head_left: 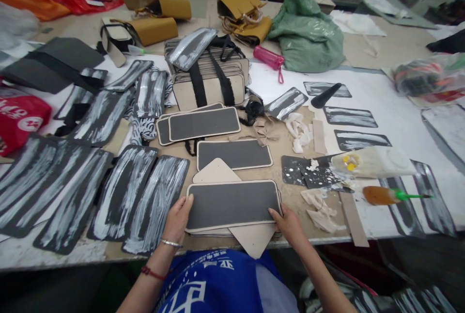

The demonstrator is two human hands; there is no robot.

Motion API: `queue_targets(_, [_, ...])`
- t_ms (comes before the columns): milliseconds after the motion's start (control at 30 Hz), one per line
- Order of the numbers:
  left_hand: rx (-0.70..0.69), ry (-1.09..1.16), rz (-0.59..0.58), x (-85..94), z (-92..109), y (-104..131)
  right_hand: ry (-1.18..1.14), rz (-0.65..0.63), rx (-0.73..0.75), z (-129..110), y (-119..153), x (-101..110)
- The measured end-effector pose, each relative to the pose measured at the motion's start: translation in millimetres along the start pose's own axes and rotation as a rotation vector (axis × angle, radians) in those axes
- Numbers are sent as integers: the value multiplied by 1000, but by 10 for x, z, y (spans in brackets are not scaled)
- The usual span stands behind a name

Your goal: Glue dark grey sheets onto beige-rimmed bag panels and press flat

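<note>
A dark grey panel with a beige border point(232, 206) lies level in front of me at the table's near edge, on top of other beige pieces. My left hand point(180, 216) grips its left end, thumb on top. At the opposite end my right hand point(286, 221) holds the right edge, thumb on the upper face. Under the panel, a beige board point(254, 241) sticks out at an angle towards me. Just beyond lies another grey panel point(234, 154), and further left two overlapping ones point(205, 124).
White-smeared dark panels point(156, 201) spread over the left side. A strapped stack of beige boards point(218, 87) stands behind. On the right are an orange glue bottle point(379, 195), a white container point(374, 162) and a black cone point(326, 96). Mustard bags point(241, 3) sit at the back.
</note>
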State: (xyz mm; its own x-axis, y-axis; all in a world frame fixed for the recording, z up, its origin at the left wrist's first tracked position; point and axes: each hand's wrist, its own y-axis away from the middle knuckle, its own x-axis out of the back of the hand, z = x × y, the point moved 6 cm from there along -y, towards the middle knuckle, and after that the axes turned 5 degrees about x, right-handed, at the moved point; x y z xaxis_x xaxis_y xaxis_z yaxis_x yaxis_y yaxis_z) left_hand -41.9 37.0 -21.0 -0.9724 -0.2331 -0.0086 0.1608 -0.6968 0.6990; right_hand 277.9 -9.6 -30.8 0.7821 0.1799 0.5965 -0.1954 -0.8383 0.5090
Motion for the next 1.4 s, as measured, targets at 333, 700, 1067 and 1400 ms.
queue_targets(333, [54, 214, -90, -12, -122, -38, 91, 9, -24, 86, -74, 27])
queue_targets(700, [112, 229, -181, -14, -106, 41, -78, -40, -48, 22, -43, 11])
queue_targets(1067, [115, 185, -162, 4, -131, 0, 335, 106, -27, 15, -16, 240])
queue_targets(1400, [93, 134, -101, 11, -114, 16, 755, 338, 637, -607, -121, -290])
